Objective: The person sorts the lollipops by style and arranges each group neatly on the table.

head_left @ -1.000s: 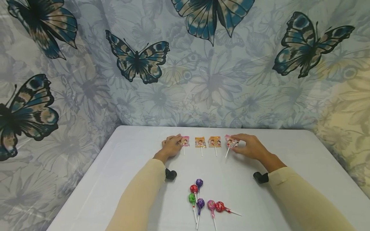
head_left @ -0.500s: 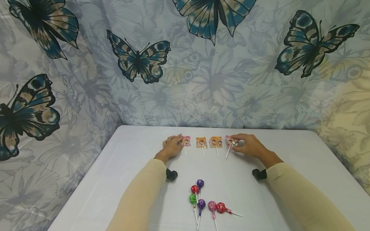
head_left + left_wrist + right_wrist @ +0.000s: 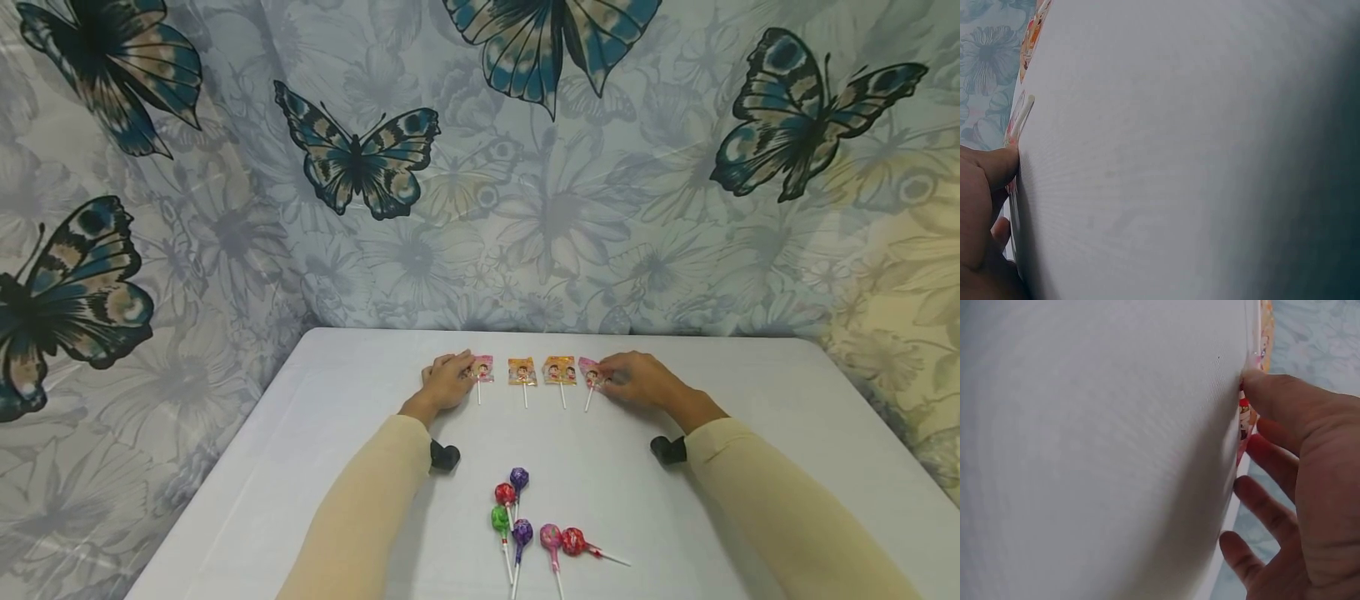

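Four flat-wrapped lollipops would be a row; it runs along the far part of the white table (image 3: pixel 360 375), sticks toward me. At its left end my left hand (image 3: pixel 447 381) holds the edge of a pink-wrapped lollipop (image 3: pixel 485 368), partly hidden under the fingers. Two orange-wrapped ones, an orange lollipop (image 3: pixel 522 372) and another orange lollipop (image 3: pixel 559 370), lie in the middle. My right hand (image 3: pixel 643 381) pinches a tilted pink lollipop (image 3: pixel 588 372) at the right end. In the right wrist view, the thumb (image 3: pixel 1272 390) presses the wrapper, other fingers spread behind.
Nearer me lie several round lollipops: purple (image 3: pixel 519 477), red (image 3: pixel 505 493), green (image 3: pixel 500 518), another purple (image 3: pixel 522 532), pink (image 3: pixel 551 536) and another red (image 3: pixel 573 542). A butterfly-print cloth (image 3: pixel 555 208) hangs behind the table. Black wrist cameras stick out from both sleeves.
My right hand has shifted slightly left, bringing the right-end pink lollipop closer to the orange one beside it. My left hand stays in place.
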{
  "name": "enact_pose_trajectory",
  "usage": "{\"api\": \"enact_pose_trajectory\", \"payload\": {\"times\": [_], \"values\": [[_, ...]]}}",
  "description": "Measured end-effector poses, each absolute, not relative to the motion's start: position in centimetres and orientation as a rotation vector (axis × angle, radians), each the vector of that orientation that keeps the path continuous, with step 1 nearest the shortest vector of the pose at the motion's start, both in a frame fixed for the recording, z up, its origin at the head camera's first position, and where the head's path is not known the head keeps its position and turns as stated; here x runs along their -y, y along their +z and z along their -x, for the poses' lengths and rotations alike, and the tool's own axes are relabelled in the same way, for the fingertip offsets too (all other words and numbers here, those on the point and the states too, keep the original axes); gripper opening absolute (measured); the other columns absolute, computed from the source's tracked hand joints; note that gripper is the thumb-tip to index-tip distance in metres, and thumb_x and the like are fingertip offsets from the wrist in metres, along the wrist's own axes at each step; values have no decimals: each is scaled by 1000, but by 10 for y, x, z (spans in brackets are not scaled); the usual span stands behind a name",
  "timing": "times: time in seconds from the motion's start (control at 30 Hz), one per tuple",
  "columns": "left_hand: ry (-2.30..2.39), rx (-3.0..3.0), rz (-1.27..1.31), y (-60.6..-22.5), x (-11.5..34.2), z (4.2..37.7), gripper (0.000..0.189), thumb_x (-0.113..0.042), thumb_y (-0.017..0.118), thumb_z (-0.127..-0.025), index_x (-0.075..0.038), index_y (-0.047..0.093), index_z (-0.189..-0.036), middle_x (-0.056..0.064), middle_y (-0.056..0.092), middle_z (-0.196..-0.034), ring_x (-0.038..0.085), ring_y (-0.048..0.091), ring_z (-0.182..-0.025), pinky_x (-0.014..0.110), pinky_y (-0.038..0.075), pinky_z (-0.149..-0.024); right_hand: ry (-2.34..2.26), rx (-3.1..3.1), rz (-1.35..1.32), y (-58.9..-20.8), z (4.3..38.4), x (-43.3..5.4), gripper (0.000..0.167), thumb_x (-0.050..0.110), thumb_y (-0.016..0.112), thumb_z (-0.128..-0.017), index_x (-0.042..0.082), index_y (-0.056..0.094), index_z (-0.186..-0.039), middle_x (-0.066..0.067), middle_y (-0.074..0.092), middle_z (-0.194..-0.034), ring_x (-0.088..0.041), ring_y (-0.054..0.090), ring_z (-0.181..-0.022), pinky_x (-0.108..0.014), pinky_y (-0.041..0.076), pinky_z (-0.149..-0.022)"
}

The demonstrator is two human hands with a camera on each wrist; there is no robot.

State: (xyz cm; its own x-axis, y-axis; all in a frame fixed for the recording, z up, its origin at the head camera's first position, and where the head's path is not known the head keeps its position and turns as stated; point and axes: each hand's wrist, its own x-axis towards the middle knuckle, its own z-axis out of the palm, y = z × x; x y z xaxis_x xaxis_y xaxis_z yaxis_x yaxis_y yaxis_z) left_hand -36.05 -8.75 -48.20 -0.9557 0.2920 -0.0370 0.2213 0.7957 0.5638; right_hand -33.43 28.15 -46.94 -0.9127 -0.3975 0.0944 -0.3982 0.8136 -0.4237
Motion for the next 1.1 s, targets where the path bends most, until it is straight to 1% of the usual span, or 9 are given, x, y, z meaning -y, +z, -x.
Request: {"api": "enact_pose_trajectory", "payload": {"times": [0.1,0.2,0.27,0.43,0.6,0.8,0.93,1.1], "values": [[873,-2860,-410,-482,87,361,50,-25,56,-98,-13,45,-145,-3,32,-153,25,21,-140,51,10,-106,664,3003,-670,-470,334,-282,39,22,74,-85,0,69,-118,-17,62,-123,-41,50,-120,-57,35,-99],[865,-2860,-410,-483,88,361,49,-25,55,-99,-14,45,-145,-4,32,-153,24,21,-140,50,10,-107,637,3014,-673,-470,334,-282,44,28,74,-86,0,68,-119,-18,60,-125,-42,48,-121,-58,33,-99],[866,-2860,-408,-484,88,361,49,-25,55,-99,-13,45,-145,-4,32,-153,24,21,-140,50,10,-107,620,3019,-678,-470,333,-282,45,29,74,-86,0,67,-120,-18,60,-126,-43,48,-121,-59,33,-99],[870,-2856,-405,-484,88,361,50,-25,56,-98,-13,45,-146,-4,32,-153,24,21,-140,50,9,-107,605,3027,-669,-469,332,-280,42,23,72,-88,1,66,-123,-19,58,-129,-44,46,-123,-60,32,-100],[884,-2854,-412,-483,87,360,50,-25,56,-98,-12,45,-145,-3,32,-153,25,21,-140,51,9,-107,592,3005,-698,-469,331,-280,38,16,67,-91,-2,64,-124,-22,54,-132,-45,43,-125,-59,31,-101],[886,-2852,-406,-482,87,360,50,-24,56,-98,-12,45,-146,-3,32,-154,24,20,-140,50,9,-107,572,3015,-681,-469,330,-280,37,8,64,-92,-2,62,-127,-22,52,-134,-46,42,-126,-59,30,-102],[865,-2856,-397,-482,87,360,50,-25,55,-98,-13,44,-146,-4,32,-154,24,20,-140,50,10,-107,563,3004,-689,-469,331,-281,35,7,64,-91,-4,62,-124,-24,53,-132,-46,43,-125,-59,32,-101],[865,-2856,-398,-481,87,359,51,-24,56,-98,-13,44,-146,-3,32,-154,24,20,-140,50,10,-107,552,3020,-661,-469,330,-282,36,9,63,-92,-5,62,-125,-24,53,-132,-47,43,-125,-59,31,-101]]}}
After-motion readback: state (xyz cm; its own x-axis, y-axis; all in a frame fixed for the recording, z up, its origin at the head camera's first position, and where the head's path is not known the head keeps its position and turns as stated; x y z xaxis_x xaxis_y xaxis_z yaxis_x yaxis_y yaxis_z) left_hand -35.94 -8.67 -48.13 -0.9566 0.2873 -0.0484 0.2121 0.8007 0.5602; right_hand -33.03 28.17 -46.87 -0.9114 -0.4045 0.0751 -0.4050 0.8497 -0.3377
